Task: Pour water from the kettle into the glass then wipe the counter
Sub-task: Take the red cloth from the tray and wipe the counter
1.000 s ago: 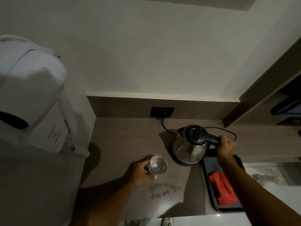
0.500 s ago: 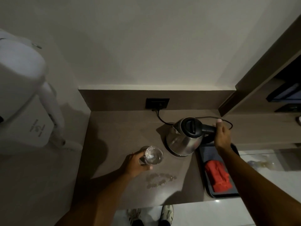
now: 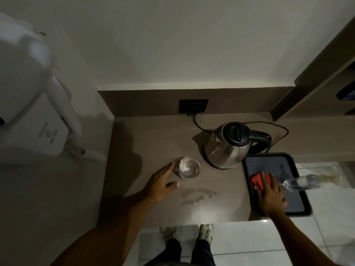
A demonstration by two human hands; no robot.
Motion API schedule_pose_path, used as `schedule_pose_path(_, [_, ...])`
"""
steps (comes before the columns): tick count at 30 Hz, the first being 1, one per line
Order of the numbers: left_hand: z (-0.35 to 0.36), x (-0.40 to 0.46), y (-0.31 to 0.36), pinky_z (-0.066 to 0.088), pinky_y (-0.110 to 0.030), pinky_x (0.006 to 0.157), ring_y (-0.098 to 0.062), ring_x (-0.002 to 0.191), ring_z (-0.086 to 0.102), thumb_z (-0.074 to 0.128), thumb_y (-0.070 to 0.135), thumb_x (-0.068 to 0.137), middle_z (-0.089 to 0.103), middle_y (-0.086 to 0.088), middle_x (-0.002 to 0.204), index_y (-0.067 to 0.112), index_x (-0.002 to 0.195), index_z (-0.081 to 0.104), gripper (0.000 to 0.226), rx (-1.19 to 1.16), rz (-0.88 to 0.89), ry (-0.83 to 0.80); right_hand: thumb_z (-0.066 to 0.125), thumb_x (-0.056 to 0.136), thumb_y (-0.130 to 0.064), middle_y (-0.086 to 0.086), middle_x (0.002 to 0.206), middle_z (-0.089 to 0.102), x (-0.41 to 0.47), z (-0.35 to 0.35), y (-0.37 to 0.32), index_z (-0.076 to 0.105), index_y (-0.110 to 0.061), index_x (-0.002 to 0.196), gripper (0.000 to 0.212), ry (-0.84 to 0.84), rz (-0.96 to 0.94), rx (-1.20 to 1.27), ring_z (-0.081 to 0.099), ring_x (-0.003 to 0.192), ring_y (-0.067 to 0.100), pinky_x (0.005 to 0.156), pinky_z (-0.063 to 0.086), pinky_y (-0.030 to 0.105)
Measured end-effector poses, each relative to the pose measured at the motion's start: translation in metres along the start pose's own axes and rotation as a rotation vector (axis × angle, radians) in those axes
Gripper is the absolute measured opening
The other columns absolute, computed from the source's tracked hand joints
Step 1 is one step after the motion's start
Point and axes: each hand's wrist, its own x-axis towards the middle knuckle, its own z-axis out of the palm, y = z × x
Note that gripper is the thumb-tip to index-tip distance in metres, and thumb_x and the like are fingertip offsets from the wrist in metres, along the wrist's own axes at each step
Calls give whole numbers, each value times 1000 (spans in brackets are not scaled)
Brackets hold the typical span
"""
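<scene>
Half a second before, the right hand point(image 3: 269, 192) gripped the kettle point(image 3: 227, 144) handle; now it lay flat, fingers slightly spread, on the red cloth point(image 3: 257, 180) in the black tray point(image 3: 299, 191) at lower right. The left hand point(image 3: 160, 182) had let go of the glass point(image 3: 189, 167), fingers open beside it. Pouring looked finished; the spill point(image 3: 196, 195) at lower centre awaited wiping. The white appliance point(image 3: 34, 116) at left bore markings too blurred to read.

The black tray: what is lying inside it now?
Inside the black tray lies a red cloth on a grey liner. The right hand covers much of the cloth, hiding its near part.
</scene>
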Motion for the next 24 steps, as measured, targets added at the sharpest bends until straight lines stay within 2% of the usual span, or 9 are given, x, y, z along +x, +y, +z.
schedule_pose_path(3, [-1, -8, -12, 28, -45, 121, -22, 152, 24, 64, 42, 92, 24, -4, 165, 19, 156, 23, 79, 82, 11, -31, 66, 87, -13, 23, 156, 23, 2, -7, -5, 33, -22, 151, 72, 27, -3, -15, 20, 137, 51, 108, 24, 68])
schedule_pose_path(4, [-2, -11, -17, 23, -45, 123, -22, 153, 19, 58, 46, 94, 19, -3, 167, 19, 156, 21, 77, 143, 23, -31, 68, 81, -1, 27, 151, 30, 0, -10, -9, 39, -15, 147, 74, 75, -19, 1, 25, 133, 54, 107, 27, 68])
schedule_pose_path(6, [-3, -19, -27, 10, -44, 126, -22, 155, 13, 38, 59, 95, 14, -3, 167, 21, 157, 19, 75, 317, 37, 33, 68, 74, 9, 33, 142, 40, -9, -11, -21, 47, -6, 141, 72, 193, -59, 80, 34, 124, 57, 102, 33, 68])
schedule_pose_path(8, [-5, -30, -39, 3, -44, 125, -24, 155, 10, 19, 66, 90, 13, -5, 167, 22, 157, 18, 80, 452, 21, 90, 68, 77, 8, 33, 139, 43, -25, -4, -42, 49, -4, 139, 66, 275, -144, 146, 38, 117, 57, 96, 38, 65])
schedule_pose_path(12, [0, -45, -62, 1, -44, 124, -26, 155, 6, 20, 69, 90, 6, -6, 168, 24, 157, 20, 81, 544, 30, 68, 80, 69, 3, 36, 138, 45, -59, 36, -79, 51, -1, 137, 74, 226, -333, 70, 43, 112, 63, 86, 43, 69])
schedule_pose_path(15, [6, -43, -69, 12, -46, 122, -24, 154, 15, 32, 66, 92, 16, -5, 167, 26, 155, 28, 75, 582, 26, 93, 85, 62, 0, 40, 133, 47, -66, 62, -97, 55, 5, 131, 75, 251, -241, 50, 46, 105, 64, 82, 45, 67])
schedule_pose_path(19, [10, -42, -76, 12, -44, 122, -20, 154, 14, 37, 66, 91, 16, -1, 168, 31, 155, 22, 75, 556, 26, 121, 75, 75, -8, 38, 135, 43, -81, 88, -140, 51, 3, 134, 64, 302, -14, 135, 45, 108, 60, 89, 39, 61])
schedule_pose_path(21, [11, -42, -78, 11, -44, 122, -20, 155, 12, 35, 65, 93, 14, -1, 168, 31, 156, 20, 73, 556, 30, 128, 69, 75, -12, 39, 133, 45, -100, 104, -168, 52, 4, 134, 64, 273, -67, 155, 47, 106, 59, 89, 40, 61])
schedule_pose_path(24, [12, -41, -77, 13, -45, 121, -21, 154, 16, 31, 56, 96, 17, -2, 168, 31, 156, 17, 66, 549, 36, 140, 81, 61, -16, 40, 130, 50, -137, 130, -209, 55, 0, 133, 78, 140, -254, 150, 53, 102, 61, 80, 47, 65])
